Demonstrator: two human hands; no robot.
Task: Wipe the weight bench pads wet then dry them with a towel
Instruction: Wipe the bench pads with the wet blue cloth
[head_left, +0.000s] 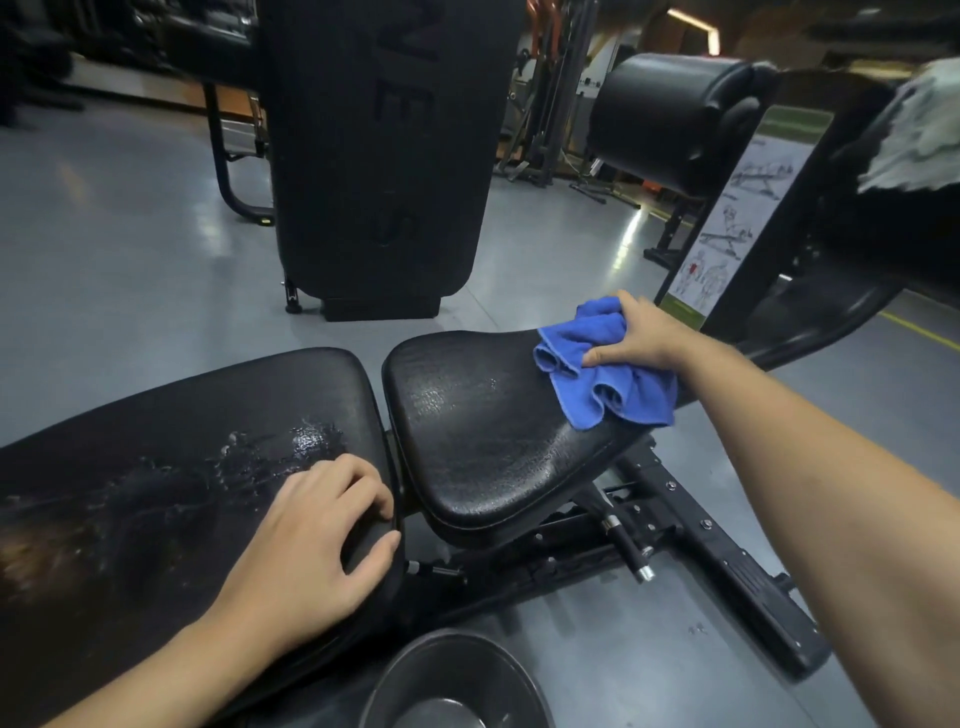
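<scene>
Two black, textured vinyl pads filled the head view: the long back pad (156, 467) at eight o'clock, streaked with standing water, and the shorter seat pad (488, 415) just right of centre, beaded with moisture. The right hand (641, 332), at about three o'clock, had its fingers curled into a bunched blue microfibre cloth (597, 379) and pressed it onto the seat pad's far right edge. The left hand (317, 540) lay near six o'clock on the corner of the back pad, fingers loosely bent over the rim, bracing and holding nothing. A dark round basin (457, 680) sat on the floor at six o'clock, directly below the frame. The likeliest slip, I judged, was the left palm skidding on the wet vinyl if weight went onto it. The cloth, hanging past the edge, might drop to the floor, and a step back could tip the basin. A pale grey towel (919, 135) lay at two o'clock, well apart, awkward to reach.
</scene>
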